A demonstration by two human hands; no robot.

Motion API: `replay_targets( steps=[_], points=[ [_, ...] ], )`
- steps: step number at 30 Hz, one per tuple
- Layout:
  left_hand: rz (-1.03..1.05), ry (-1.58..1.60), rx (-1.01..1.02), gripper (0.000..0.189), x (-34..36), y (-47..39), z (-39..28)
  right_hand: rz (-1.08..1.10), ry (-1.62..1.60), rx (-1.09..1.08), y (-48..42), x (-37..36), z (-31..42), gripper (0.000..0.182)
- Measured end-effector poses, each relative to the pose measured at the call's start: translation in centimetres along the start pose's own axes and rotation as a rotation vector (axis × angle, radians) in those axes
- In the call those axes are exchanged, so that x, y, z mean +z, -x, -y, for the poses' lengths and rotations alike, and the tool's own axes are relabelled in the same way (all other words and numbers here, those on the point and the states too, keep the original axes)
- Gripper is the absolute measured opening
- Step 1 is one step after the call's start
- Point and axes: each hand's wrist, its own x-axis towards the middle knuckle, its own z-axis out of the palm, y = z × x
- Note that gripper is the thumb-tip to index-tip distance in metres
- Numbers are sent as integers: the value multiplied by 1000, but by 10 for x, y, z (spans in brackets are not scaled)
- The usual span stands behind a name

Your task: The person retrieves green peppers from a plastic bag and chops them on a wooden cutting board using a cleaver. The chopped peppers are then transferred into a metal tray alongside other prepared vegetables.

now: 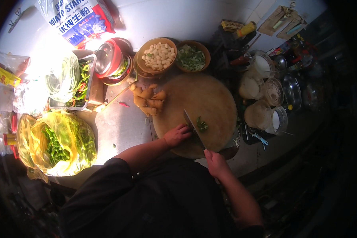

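Observation:
My right hand (pixel 215 162) is closed around the handle of a kitchen knife (pixel 193 126), whose blade points up and to the left over a round wooden chopping block (pixel 208 92). Against the blade's left side rests my left hand (pixel 178 136), its fingers bent down on the block; what lies beneath them is hidden. Just right of the blade is a small pile of cut green pepper or leaves (pixel 202 124). Large pieces of ginger root (pixel 148 99) sit at the block's left edge. Behind the block stand a bowl of peeled garlic cloves (pixel 158 56) and a bowl of chopped greens (pixel 191 57).
To the left are a yellow plastic bag of green peppers (pixel 58 145), a metal tray (pixel 90 71) with peppers, and a red strainer or bowl (pixel 108 58). Seasoning tubs (pixel 257 114) stand right of the block. A potato starch bag (pixel 83 23) is at the back, near strong glare.

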Motion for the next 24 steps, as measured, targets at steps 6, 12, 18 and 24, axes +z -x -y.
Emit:
replay_targets(
  steps=[6,12,18,24],
  points=[
    [15,13,-7,31,-3,0,0,-80,-4,-78,-34,28,-1,46],
    [-7,4,-14,34,0,13,4,-38,-51,-5,-38,25,-10,47],
    [-2,-1,-58,40,-11,17,-8,-196,8,58,0,2,-8,45],
    [-30,-74,39,41,4,-2,-11,-171,35,43,10,-11,-24,44]
  ],
)
